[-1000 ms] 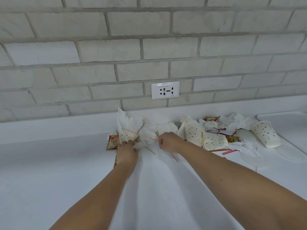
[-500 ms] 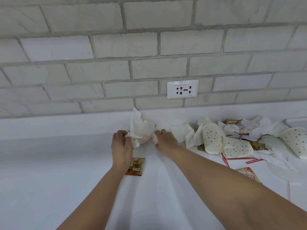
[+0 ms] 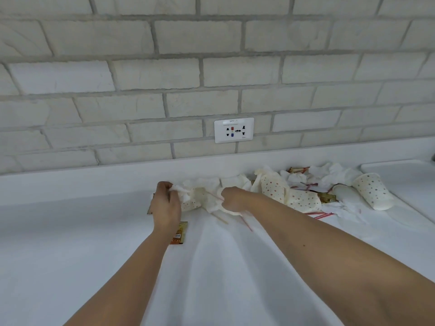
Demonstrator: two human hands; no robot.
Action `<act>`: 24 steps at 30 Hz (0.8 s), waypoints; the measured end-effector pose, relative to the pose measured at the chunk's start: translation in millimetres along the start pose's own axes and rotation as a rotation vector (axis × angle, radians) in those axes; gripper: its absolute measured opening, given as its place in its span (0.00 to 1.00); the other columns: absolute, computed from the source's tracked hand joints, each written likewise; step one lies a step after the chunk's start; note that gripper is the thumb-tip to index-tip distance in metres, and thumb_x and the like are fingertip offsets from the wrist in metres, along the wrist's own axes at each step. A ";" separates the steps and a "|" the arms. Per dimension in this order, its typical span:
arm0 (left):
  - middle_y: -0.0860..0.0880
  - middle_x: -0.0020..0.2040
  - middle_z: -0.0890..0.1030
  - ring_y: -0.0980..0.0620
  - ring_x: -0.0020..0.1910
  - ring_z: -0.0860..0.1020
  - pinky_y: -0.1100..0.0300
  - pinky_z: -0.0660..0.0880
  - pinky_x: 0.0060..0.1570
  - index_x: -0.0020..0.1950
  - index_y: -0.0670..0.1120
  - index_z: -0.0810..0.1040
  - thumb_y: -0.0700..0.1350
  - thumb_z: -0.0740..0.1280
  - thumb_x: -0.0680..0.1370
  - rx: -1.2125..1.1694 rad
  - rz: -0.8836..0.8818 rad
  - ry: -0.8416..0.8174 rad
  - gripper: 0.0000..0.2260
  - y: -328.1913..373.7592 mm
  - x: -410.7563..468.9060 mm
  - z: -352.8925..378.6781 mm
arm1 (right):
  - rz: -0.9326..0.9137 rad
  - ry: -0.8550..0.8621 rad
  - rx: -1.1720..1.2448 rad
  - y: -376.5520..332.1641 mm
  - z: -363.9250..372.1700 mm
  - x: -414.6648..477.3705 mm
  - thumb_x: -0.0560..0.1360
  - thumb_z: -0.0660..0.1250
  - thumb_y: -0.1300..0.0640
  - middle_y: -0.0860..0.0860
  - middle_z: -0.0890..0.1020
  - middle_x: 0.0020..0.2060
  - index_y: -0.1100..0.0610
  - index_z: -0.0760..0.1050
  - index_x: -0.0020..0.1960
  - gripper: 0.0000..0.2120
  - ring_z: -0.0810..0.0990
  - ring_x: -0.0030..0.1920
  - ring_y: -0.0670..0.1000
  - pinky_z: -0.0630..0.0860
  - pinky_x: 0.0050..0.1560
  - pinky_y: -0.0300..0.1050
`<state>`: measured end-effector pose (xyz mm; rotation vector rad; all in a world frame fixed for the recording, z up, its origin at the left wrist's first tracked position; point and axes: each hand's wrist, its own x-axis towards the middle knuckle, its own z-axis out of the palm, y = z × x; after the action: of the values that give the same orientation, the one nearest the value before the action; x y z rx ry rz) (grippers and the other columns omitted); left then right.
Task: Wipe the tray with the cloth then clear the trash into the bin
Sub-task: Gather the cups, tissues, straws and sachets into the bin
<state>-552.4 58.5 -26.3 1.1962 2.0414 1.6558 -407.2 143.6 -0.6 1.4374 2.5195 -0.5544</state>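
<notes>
Trash lies along the back of a white counter (image 3: 70, 255): crumpled white napkins (image 3: 202, 184), spotted paper cups, red stir sticks and brown sachets. My left hand (image 3: 166, 205) grips a wad of napkin beside a squashed spotted cup (image 3: 190, 203). My right hand (image 3: 233, 198) pinches more crumpled napkin just right of it, with a red stick (image 3: 246, 223) trailing below. A brown sachet (image 3: 180, 232) lies under my left wrist. No tray, cloth or bin is in view.
More spotted cups (image 3: 373, 191) (image 3: 273, 188), napkins (image 3: 329, 172) and red sticks (image 3: 321, 215) spread to the right. A raised white ledge (image 3: 404, 175) sits at far right. A brick wall with a socket (image 3: 233, 130) backs the counter.
The view has shifted left and back again. Both hands have gathered napkins and a cup together, lifted them briefly, and now hold the bundle low on the counter.
</notes>
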 end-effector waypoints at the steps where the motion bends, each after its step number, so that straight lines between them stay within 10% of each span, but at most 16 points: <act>1: 0.48 0.37 0.73 0.51 0.35 0.71 0.62 0.66 0.34 0.52 0.43 0.70 0.35 0.54 0.78 -0.010 0.011 -0.018 0.08 5.8 -4.0 3.5 | 0.015 -0.032 0.005 4.2 -5.4 -10.4 0.79 0.54 0.64 0.52 0.70 0.34 0.57 0.64 0.36 0.13 0.69 0.36 0.51 0.59 0.30 0.38; 15: 0.43 0.38 0.75 0.49 0.37 0.71 0.67 0.66 0.34 0.44 0.36 0.75 0.32 0.54 0.76 -0.184 0.064 -0.347 0.10 78.1 -83.9 84.0 | 0.245 0.054 0.260 98.9 -35.8 -172.8 0.82 0.54 0.52 0.57 0.75 0.56 0.63 0.68 0.62 0.16 0.77 0.50 0.55 0.68 0.40 0.41; 24: 0.50 0.34 0.71 0.54 0.32 0.67 0.61 0.62 0.31 0.38 0.44 0.71 0.35 0.55 0.76 -0.259 -0.017 -0.758 0.10 124.5 -192.0 141.2 | 0.403 0.214 0.371 173.5 -14.8 -293.3 0.82 0.54 0.52 0.48 0.65 0.35 0.53 0.62 0.38 0.14 0.65 0.32 0.46 0.63 0.28 0.36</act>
<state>-286.5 20.2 -15.1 1.4124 1.3226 1.1458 -107.6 -1.6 73.6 2.1740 2.2486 -0.8585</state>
